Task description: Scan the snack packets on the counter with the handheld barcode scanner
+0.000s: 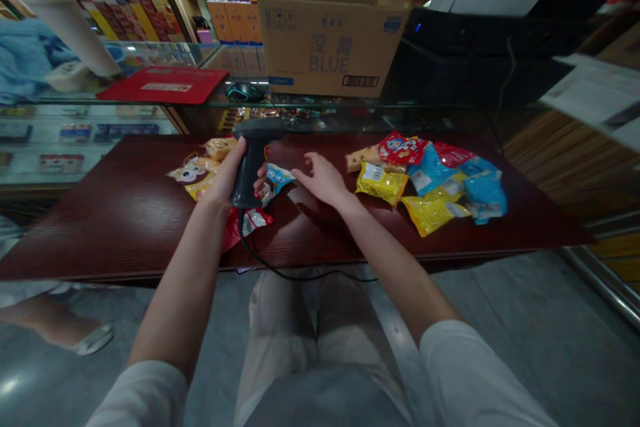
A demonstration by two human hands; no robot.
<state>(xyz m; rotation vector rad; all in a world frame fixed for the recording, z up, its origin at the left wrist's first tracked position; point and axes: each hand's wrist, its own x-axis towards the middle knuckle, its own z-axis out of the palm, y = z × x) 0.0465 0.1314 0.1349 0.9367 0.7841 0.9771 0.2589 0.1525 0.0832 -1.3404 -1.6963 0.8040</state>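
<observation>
My left hand is shut around the grip of a black corded barcode scanner, held upright over a dark red wooden counter. My right hand is open, its fingertips close to a small blue and white snack packet. A red snack packet lies under the scanner. Several yellow snack packets are heaped to the left of my left hand. To the right of my right hand lies a pile of snack packets in yellow, red and blue.
The scanner's black cable droops over the counter's near edge. Behind the counter stand a glass shelf, a cardboard box, a red folder, a computer mouse and a black machine. Another person's leg shows at lower left.
</observation>
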